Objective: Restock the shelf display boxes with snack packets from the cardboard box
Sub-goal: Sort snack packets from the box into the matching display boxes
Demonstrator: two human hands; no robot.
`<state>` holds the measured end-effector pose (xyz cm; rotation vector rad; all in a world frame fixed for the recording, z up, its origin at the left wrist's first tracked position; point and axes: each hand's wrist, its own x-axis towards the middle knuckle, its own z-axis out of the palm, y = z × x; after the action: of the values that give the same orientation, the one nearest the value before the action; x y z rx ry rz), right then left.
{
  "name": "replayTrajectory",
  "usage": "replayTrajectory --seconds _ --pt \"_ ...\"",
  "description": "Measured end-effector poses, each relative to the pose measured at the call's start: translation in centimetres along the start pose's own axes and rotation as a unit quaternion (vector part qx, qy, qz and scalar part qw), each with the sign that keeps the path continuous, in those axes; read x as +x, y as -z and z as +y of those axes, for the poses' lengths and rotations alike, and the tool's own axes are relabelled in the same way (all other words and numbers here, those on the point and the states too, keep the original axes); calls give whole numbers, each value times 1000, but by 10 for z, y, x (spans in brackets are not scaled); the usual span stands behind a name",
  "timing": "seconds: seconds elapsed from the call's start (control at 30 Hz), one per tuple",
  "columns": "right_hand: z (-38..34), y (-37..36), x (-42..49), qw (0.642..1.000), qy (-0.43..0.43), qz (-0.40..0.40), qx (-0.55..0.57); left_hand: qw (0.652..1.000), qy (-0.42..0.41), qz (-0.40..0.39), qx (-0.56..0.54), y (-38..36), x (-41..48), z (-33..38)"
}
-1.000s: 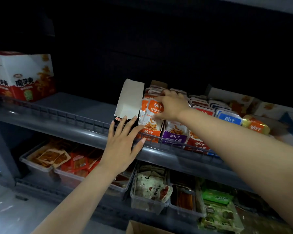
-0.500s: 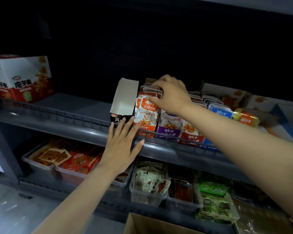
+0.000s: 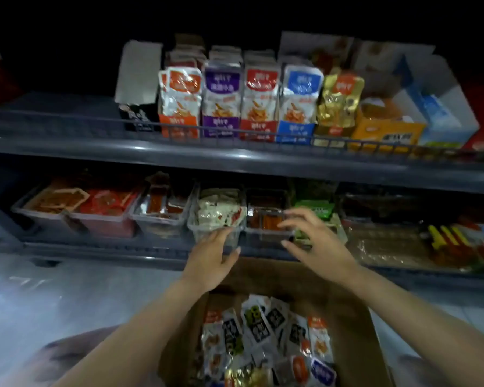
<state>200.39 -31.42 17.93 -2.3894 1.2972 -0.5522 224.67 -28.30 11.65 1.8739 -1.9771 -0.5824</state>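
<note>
Both empty: left hand, right hand spread wide, near lower bins. Packets lie jumbled in box below. Risk: dim light, mixed flavours, so wrong packet lands in wrong display box.

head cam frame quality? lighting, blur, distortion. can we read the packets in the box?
Head view: dim, black above the upper shelf; glare streaks on its front edge; wide-angle bend bows the shelf lines slightly; blur smears the left hand, right hand and the packets in the cardboard box, so their print is unreadable; the upright packets on the upper shelf are sharpest.
</note>
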Motion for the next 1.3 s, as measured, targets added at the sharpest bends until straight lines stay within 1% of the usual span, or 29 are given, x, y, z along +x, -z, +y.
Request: replayTrajectory --seconds 0.07,0.1,0.17,0.23,0.33,0.4,0.53,0.6,0.63,0.7,0.77,0.87,0.97,1.0,1.13,1.23,1.3 --pt "35 -32 -32 995 -59 -76 10 996 16 -56 73 -33 -14 -1" --pt "49 -48 -43 989 -91 -119 12 994 16 -74 83 -44 -21 -3" --pt "78 -80 -63 964 -170 -203 36 990 26 -130 50 -68 -31 -8" --pt "101 -105 -82 930 -238 -269 76 981 59 -186 22 -92 -37 -15" --pt "124 -138 -108 885 -310 -318 139 959 125 -253 28 -120 -41 -26" --pt "136 -162 -124 860 -348 -343 146 954 153 -258 26 -135 -38 -33" --pt "156 -202 -144 833 -401 -366 110 949 173 -262 18 -160 -31 -42" --pt "163 -214 -151 838 -388 -367 110 950 171 -261 4 -170 -29 -45" --pt "167 -221 -153 840 -369 -384 102 950 170 -261 0 -175 -27 -47" --pt "171 -232 -158 847 -321 -419 60 949 171 -264 -6 -182 -23 -50" --pt "171 -242 -161 846 -295 -444 13 946 171 -273 -14 -187 -22 -55" --pt "170 -252 -168 851 -283 -440 -38 945 173 -276 -28 -192 -23 -60" --pt "177 -254 -173 860 -291 -418 -38 944 183 -272 -26 -195 -26 -59" --pt "178 -253 -174 858 -290 -423 -32 942 187 -277 -18 -194 -26 -58" --pt "164 -259 -174 832 -248 -496 -29 938 189 -289 -19 -196 -33 -52" --pt "154 -266 -173 825 -248 -505 -54 938 182 -293 -29 -201 -42 -45" --pt "153 -265 -172 820 -266 -505 -32 936 179 -301 -34 -202 -47 -41"
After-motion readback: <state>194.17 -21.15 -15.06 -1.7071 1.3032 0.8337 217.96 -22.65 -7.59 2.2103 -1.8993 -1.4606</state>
